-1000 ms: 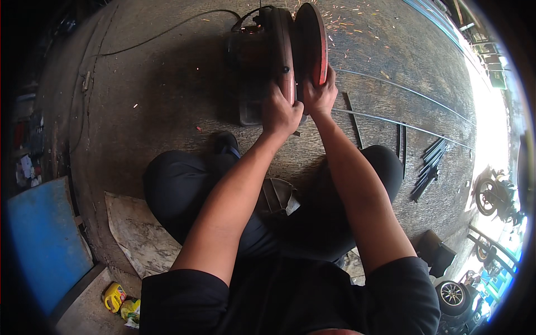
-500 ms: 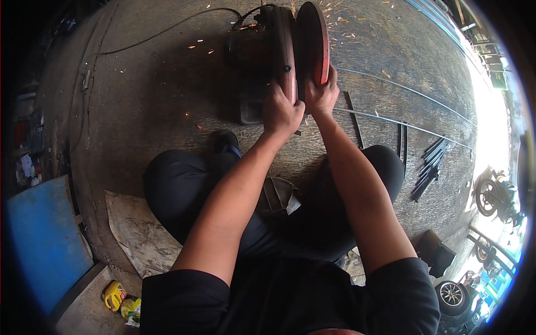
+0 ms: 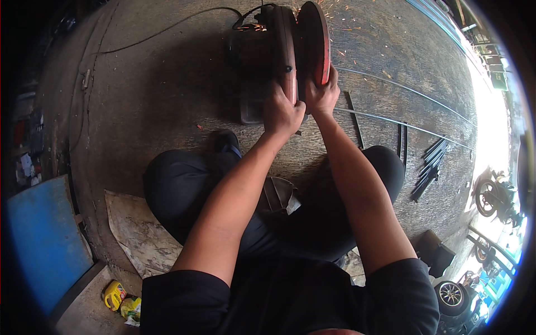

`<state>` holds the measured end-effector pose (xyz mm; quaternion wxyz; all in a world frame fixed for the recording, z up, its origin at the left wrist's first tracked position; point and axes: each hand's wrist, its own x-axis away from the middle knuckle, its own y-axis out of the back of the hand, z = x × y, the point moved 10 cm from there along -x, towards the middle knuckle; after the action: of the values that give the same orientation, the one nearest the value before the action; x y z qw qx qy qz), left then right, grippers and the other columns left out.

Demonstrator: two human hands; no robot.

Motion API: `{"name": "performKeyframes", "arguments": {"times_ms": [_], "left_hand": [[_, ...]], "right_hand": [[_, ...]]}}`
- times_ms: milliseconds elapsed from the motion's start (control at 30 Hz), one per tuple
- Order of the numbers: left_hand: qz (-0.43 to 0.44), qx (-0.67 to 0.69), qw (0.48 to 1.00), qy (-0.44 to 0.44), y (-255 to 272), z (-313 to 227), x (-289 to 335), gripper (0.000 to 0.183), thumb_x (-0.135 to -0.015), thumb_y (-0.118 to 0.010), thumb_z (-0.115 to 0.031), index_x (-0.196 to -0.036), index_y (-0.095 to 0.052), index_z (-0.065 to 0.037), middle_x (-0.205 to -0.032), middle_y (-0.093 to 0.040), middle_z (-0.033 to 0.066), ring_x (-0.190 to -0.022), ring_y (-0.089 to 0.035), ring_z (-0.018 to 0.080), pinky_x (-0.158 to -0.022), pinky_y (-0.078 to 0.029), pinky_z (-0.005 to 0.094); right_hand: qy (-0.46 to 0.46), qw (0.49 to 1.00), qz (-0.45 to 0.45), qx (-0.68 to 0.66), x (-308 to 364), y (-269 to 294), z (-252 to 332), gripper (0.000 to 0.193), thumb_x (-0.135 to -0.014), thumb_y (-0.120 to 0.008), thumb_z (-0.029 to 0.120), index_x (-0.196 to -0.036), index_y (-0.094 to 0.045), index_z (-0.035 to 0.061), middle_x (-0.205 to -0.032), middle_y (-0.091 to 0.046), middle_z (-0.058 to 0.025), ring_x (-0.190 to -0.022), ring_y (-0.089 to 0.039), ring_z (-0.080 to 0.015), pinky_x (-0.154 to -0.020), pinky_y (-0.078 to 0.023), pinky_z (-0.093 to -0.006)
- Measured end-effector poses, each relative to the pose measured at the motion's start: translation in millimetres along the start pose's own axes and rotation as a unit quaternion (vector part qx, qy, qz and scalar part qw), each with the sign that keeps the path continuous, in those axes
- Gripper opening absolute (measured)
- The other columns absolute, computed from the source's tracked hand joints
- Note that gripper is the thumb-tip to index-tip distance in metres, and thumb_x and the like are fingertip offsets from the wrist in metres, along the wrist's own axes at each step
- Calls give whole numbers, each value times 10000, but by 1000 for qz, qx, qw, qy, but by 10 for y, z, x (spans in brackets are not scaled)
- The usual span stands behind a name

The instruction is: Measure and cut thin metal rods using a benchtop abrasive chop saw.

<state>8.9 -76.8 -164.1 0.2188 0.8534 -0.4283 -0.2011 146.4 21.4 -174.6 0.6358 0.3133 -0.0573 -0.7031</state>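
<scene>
A dark cut-off saw [image 3: 254, 56] stands on the floor ahead of me, throwing orange sparks at its far end. My left hand [image 3: 282, 111] is closed around the near end of the saw's long reddish handle [image 3: 288, 84]. Just right of it, my right hand [image 3: 322, 97] grips the near edge of the round red-rimmed guard [image 3: 322, 70]. Its fingertips are partly hidden there. The cutting point lies out of sight behind the saw's body. A thin metal rod [image 3: 385, 118] runs rightward along the floor from beside my right hand.
A second long rod [image 3: 413, 92] and a bundle of short dark metal pieces [image 3: 430, 167] lie to the right. A cable [image 3: 167, 29] trails left from the saw. A blue panel [image 3: 47, 240] and a yellow package [image 3: 114, 295] are at lower left, motorcycles [image 3: 494, 195] far right.
The sparks have shifted: fewer now fly out on the left, with some bright ones close to the saw's motor. Both hands and the saw hold almost the same place.
</scene>
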Motion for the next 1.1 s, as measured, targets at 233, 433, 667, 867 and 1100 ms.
{"name": "performKeyframes", "arguments": {"times_ms": [233,433,667,867,1100], "left_hand": [[32,-6,999,13,-67,50,-4,671,-692,-690,-131,-1239,-380,102,-1008,-580,318,-934,-598,466,-834,-503,476],[10,1,1000,19,-50,74,-3,584,-684,-662,-97,-1189,-419,67,-947,-604,328,-906,-607,483,-763,-515,490],[8,6,1000,18,-30,54,9,582,-682,-655,-91,-1194,-421,55,-945,-607,321,-907,-609,480,-767,-513,488],[-3,-5,1000,6,-23,34,2,576,-675,-656,-97,-1177,-421,61,-942,-606,322,-910,-608,480,-770,-513,491],[-22,-31,999,-16,37,-15,9,529,-669,-684,-113,-1105,-435,56,-913,-611,308,-866,-618,477,-740,-521,491]], "right_hand": [[12,1000,-8,1,-11,10,29,538,-767,-669,219,-1245,-469,73,-1043,-631,-216,-897,-620,-443,-751,-503,-478],[-19,1000,9,2,5,-14,-38,542,-766,-671,224,-1247,-472,75,-1056,-625,-218,-885,-617,-448,-744,-500,-486],[2,1000,-1,4,-2,0,7,541,-763,-673,232,-1242,-477,71,-1049,-628,-214,-885,-617,-448,-739,-502,-486],[-9,1000,-1,16,-4,-16,-43,548,-762,-670,243,-1245,-478,71,-1059,-630,-213,-890,-620,-445,-750,-510,-477],[11,1000,-17,22,6,-4,-33,556,-755,-681,278,-1238,-487,82,-1006,-652,-212,-874,-626,-442,-753,-515,-473]]}}
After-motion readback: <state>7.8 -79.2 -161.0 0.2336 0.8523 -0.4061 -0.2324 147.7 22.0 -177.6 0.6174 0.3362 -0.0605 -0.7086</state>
